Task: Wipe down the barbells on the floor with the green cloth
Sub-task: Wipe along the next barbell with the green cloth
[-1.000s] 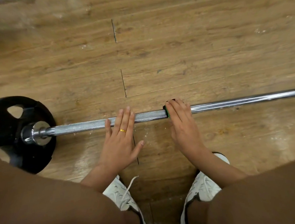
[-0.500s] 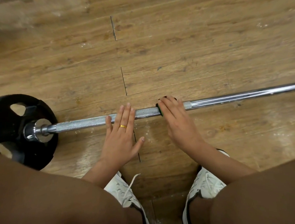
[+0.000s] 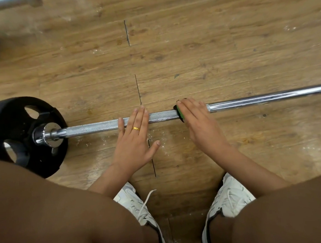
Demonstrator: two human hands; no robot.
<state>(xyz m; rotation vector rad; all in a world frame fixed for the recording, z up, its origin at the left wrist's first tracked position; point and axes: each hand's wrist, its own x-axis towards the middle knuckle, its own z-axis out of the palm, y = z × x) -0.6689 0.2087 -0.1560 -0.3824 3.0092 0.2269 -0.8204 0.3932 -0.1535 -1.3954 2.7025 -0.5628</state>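
head view — left hand (image 3: 134, 142) flat on barbell (image 3: 93, 127), right hand (image 3: 200, 125) presses green cloth (image 3: 180, 114) — black plate (image 3: 18, 118) nearby.

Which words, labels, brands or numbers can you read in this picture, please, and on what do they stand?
None can be read. The black weight plate shows no legible marking, the barbell has only knurling, the white shoes show no readable logo, and the green cloth is mostly hidden under the right hand.

Two barbells (image 3: 93, 128) (image 3: 7, 5), two hands (image 3: 134, 142) (image 3: 200, 127), one green cloth (image 3: 179, 114)
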